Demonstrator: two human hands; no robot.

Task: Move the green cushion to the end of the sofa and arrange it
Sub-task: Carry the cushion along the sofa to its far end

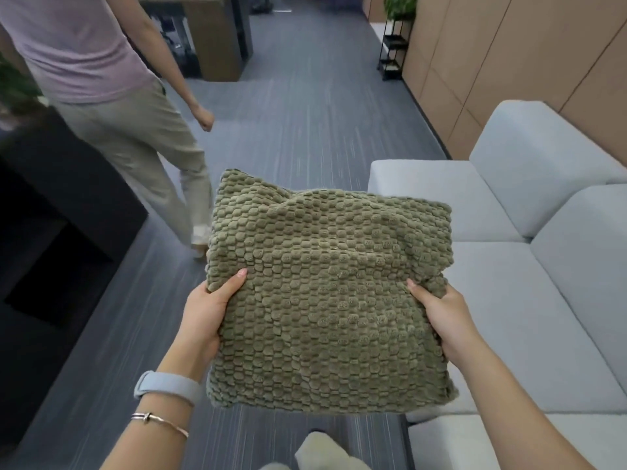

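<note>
The green cushion [329, 293], square with a bumpy woven texture, is held flat in the air in front of me, over the carpet beside the sofa's front edge. My left hand [207, 313] grips its left side, thumb on top. My right hand [441, 317] grips its right side near a bunched corner. The light grey sofa [509, 300] runs along the right, and its far end seat [437, 195] lies just beyond the cushion. The fingers under the cushion are hidden.
A person in a pink shirt and beige trousers [135, 147] walks on the grey carpet at the left. A dark low table or cabinet [51, 215] stands far left. A black plant stand [393, 49] stands by the wooden wall at the back right.
</note>
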